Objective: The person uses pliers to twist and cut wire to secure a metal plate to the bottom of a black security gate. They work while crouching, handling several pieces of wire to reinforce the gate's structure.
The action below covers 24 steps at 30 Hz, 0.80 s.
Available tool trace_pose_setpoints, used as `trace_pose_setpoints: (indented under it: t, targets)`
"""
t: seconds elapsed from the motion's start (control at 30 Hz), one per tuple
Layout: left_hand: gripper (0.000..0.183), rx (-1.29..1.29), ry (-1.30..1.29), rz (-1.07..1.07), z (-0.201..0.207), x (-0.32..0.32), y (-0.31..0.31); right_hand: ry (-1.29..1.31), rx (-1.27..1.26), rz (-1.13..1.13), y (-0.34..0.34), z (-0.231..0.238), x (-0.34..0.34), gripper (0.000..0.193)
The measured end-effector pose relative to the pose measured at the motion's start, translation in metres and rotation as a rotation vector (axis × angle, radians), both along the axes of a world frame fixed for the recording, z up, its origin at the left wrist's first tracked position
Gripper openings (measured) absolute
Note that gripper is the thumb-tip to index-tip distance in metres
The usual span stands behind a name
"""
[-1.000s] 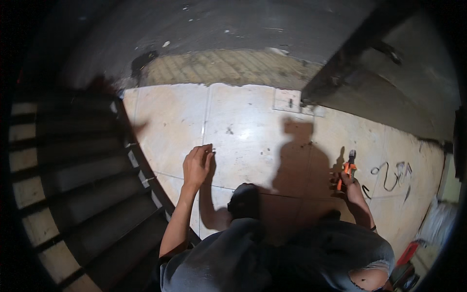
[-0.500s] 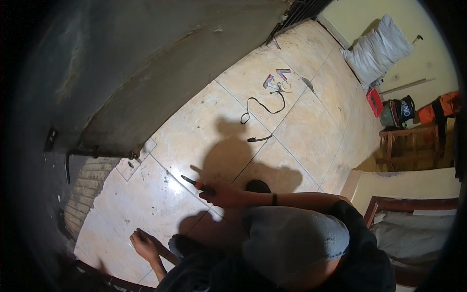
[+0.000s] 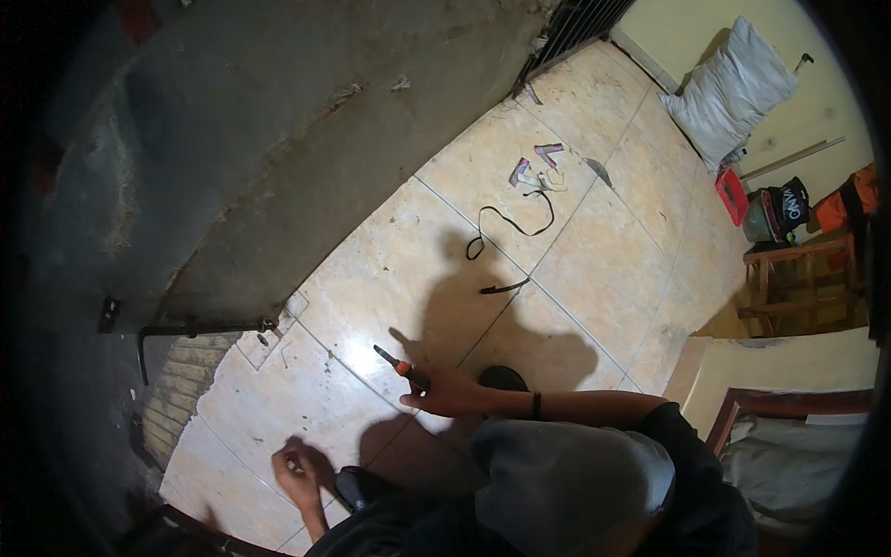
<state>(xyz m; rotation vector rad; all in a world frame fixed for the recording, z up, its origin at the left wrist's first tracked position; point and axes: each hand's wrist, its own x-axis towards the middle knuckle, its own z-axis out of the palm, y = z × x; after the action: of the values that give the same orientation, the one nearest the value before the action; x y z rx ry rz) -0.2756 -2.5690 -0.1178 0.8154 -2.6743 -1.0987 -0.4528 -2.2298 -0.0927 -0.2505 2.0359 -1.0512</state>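
In my right hand [image 3: 450, 392] is a slim hand tool [image 3: 401, 365] with an orange and black handle and a dark narrow tip, pointing up and left over the tiled floor [image 3: 594, 288]. Its exact kind does not show. My left hand [image 3: 295, 475] hangs low at the left, above the tiles, with its fingers curled in; whatever they may hold is too small to tell. Beyond my right hand, a short black strip [image 3: 504, 288] and a long, curving black cord [image 3: 520, 232] lie on the floor.
A large grey metal panel [image 3: 306, 158] stands along the left, with a bent dark rod [image 3: 186, 330] at its lower edge. Torn packaging pieces [image 3: 534, 167] lie farther off. At right are a white sack [image 3: 733, 97], a red dustpan-like piece [image 3: 731, 197] and a wooden stool [image 3: 798, 278].
The whole view has shifted slightly, so the floor items appear lower and more to the right. My right hand still holds the tool; my left fingers remain curled.
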Motion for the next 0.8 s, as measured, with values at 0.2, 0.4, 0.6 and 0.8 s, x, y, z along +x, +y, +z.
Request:
trace_pose_setpoints:
  t: [0.2,0.4,0.6,0.8]
  targets:
    - [0.02,0.146,0.167,-0.626,0.032,-0.088,0.11,-0.647,-0.578,-0.21,-0.014,-0.04,0.011,0.071]
    - [0.021,0.279,0.234,-0.648,0.034,-0.129,0.145,-0.514,-0.347,-0.552,0.002,0.008,-0.01,0.024]
    - [0.022,0.534,0.243,-0.488,0.008,-0.132,0.164,0.091,-0.184,0.04,0.035,0.032,-0.022,0.025]
    - [0.011,0.487,0.205,-0.066,0.022,-0.135,0.08,-0.274,-0.165,-0.901,0.1,-0.01,-0.104,0.007]
